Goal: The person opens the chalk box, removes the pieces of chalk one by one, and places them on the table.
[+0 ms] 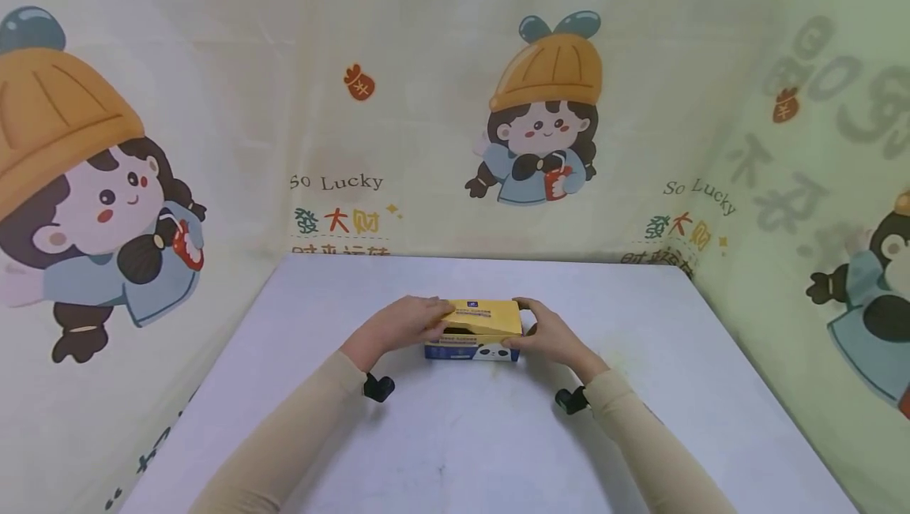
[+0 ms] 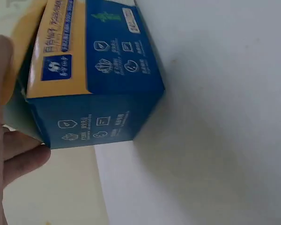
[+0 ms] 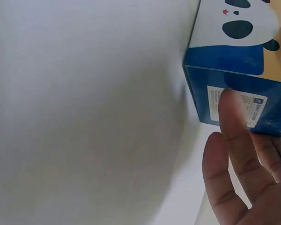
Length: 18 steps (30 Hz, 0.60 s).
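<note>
Pulling too hard could crease the raised lid [image 1: 494, 318]; left hand [image 1: 400, 327] pinches it, right hand [image 1: 554, 337] grips the box [image 1: 451, 352].

Person, long-sleeved top. Left sleeve [image 1: 284, 435] and right sleeve [image 1: 657, 447] alike: pale beige to cream, plain cloth, reaching down to the wrist. Fit fairly close; soft creases across the left forearm near the lower edge of the head view. Black device worn at each wrist, just past the cuff: left unit [image 1: 379, 388] small, rounded, lobed in outline; right unit [image 1: 571, 400] similar, on a short dark band. Finer detail of both too small to read. Left hand [image 1: 401, 326] and right hand [image 1: 558, 338] bare. Joint creases visible on right fingers, right wrist view.
</note>
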Tool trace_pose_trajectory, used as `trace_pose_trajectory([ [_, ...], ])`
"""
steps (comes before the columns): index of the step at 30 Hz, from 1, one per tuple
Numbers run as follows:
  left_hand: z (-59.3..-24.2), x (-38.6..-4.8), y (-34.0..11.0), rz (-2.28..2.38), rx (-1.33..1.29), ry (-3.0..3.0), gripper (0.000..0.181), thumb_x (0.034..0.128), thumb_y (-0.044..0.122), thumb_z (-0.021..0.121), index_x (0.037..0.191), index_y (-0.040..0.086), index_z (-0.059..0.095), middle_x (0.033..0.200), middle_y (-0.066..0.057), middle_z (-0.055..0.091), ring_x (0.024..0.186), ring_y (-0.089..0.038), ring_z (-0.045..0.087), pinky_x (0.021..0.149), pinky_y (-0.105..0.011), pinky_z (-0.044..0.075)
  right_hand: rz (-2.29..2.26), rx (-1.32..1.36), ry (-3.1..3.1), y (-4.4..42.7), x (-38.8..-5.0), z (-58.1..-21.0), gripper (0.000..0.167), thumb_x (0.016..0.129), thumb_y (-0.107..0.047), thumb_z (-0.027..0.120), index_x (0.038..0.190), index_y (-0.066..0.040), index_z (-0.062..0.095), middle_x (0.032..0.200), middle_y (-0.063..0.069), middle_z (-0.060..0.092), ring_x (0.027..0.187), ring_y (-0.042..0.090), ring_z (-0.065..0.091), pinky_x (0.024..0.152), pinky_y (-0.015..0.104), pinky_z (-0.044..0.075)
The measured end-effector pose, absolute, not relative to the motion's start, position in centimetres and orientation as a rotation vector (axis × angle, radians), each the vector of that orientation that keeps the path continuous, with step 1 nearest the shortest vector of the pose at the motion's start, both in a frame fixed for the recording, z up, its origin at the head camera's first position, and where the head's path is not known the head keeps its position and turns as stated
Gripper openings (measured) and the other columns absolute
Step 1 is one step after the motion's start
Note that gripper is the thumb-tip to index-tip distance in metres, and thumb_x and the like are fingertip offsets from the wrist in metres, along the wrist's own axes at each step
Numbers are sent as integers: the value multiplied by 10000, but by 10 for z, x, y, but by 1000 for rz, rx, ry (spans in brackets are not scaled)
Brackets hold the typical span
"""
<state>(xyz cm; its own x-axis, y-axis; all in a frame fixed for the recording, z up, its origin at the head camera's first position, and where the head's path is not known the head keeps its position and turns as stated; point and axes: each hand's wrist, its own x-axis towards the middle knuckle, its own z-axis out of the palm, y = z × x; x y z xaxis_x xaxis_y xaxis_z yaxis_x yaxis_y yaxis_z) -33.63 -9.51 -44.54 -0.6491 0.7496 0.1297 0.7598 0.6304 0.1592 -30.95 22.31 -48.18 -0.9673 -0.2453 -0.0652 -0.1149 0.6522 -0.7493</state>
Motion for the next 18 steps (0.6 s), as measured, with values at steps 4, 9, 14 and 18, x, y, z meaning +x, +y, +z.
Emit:
trace_pose_trajectory([
  [4,-448,-345,-96,-532,-1125,-2691,352,1096,276,525,1416,137,571,950,-52,758,737,-115,667,754,-316,583,-1239,-294,2702,223,-310,-483,1011,776,-436,915,1572,-94,394,1451,136,568,930,197,688,828,385,565],
  [9,-450,-352,-93,-831,-824,-2621,324,1080,337,571,1257,140,384,1121,-110,756,798,-206,711,741,-380,582,-1249,-281,2682,220,-309,-485,1067,762,-499,908,1583,-77,373,1506,146,527,981,220,675,885,425,566],
  [14,-458,-351,-86,-1059,-571,-2539,394,1034,430,626,1025,139,361,895,-97,710,700,-193,702,604,-300,489,-1248,-245,2688,220,-306,-485,1067,758,-485,915,1590,-95,372,1530,130,513,983,222,678,909,444,562],
  [18,-465,-349,-80,-1113,-467,-2448,412,1005,457,657,867,107,490,675,-104,611,622,-193,641,545,-290,433,-1254,-260,2693,222,-306,-486,1061,773,-478,907,1594,-84,361,1561,139,482,964,205,683,904,438,562],
])
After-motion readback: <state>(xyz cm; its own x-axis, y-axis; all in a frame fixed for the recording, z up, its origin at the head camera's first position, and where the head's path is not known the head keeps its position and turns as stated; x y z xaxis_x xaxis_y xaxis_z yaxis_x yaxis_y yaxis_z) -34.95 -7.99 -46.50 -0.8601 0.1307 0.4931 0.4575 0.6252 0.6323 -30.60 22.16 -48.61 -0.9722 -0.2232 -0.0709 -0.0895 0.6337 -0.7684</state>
